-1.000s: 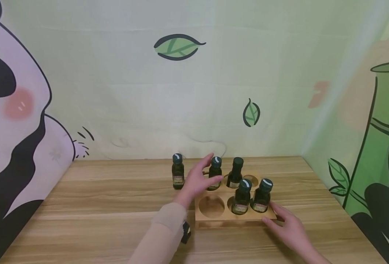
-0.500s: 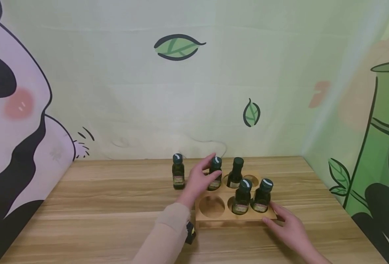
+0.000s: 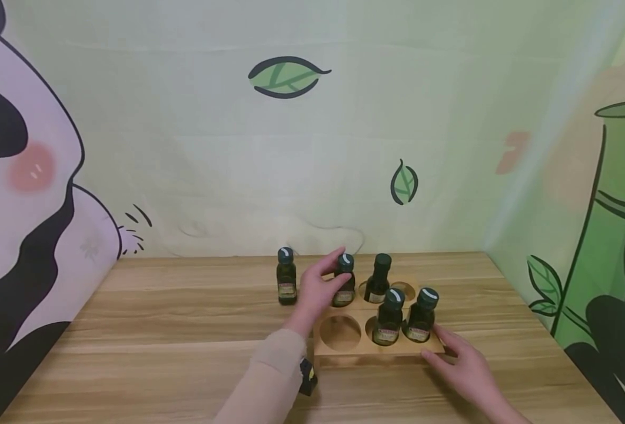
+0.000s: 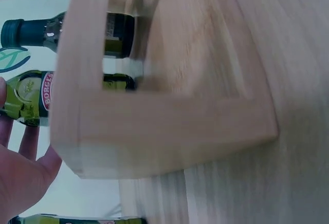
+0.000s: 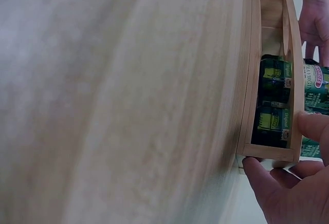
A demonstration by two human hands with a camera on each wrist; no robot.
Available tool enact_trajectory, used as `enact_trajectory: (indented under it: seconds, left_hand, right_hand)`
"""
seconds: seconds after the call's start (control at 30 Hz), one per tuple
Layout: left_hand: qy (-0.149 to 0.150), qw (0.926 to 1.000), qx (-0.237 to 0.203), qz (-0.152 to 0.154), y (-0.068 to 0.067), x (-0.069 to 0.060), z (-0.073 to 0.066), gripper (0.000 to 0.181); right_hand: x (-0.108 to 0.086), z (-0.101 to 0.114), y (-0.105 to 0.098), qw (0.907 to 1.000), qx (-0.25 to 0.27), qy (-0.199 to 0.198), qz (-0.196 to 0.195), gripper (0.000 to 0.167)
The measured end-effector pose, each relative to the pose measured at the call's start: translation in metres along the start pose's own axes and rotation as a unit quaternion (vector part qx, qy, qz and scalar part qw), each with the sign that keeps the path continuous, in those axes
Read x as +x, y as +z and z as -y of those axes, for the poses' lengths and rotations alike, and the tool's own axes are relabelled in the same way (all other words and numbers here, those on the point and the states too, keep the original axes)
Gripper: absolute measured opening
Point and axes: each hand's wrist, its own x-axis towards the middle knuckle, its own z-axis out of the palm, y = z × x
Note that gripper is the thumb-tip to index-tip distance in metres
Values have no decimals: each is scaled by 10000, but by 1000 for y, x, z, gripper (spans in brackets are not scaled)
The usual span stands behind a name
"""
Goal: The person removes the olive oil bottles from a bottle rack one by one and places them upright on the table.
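Note:
My left hand [image 3: 315, 291] grips the upper part of a small green olive oil bottle [image 3: 344, 295], thumb in front and fingers behind. That bottle stands upright at the back left hole of a wooden bottle rack [image 3: 378, 360]. My right hand [image 3: 463, 366] holds the rack's front right corner, its thumb on the top board and fingers at the end, as the right wrist view shows. Two olive oil bottles, one in the middle hole [image 3: 388, 324] and one in the right hole [image 3: 420, 323], fill part of the front row. A slimmer dark bottle [image 3: 378, 282] stands in the back middle hole.
Another olive oil bottle [image 3: 286, 282] stands on the wooden table [image 3: 175, 330], left of the rack. The front left hole [image 3: 340, 333] and the back right hole [image 3: 404, 290] hold no bottle. A printed cloth backdrop [image 3: 217, 176] rises behind the table.
My left hand has shifted slightly right and its thumb has drawn in against the bottle. The bottle's cap has moved a little to the left. My right hand stays put.

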Motion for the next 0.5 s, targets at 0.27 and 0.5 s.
enact_trajectory:
  seconds: [0.27, 0.5]
  left_hand:
    - [66, 9993, -144, -341, -2, -5, 1, 49]
    - [99, 9988, -304, -373, -6, -8, -13, 48]
  right_hand:
    - [0, -1, 0, 10000, 42, 43, 9, 61]
    - [1, -2, 1, 10000, 32, 2, -14, 61]
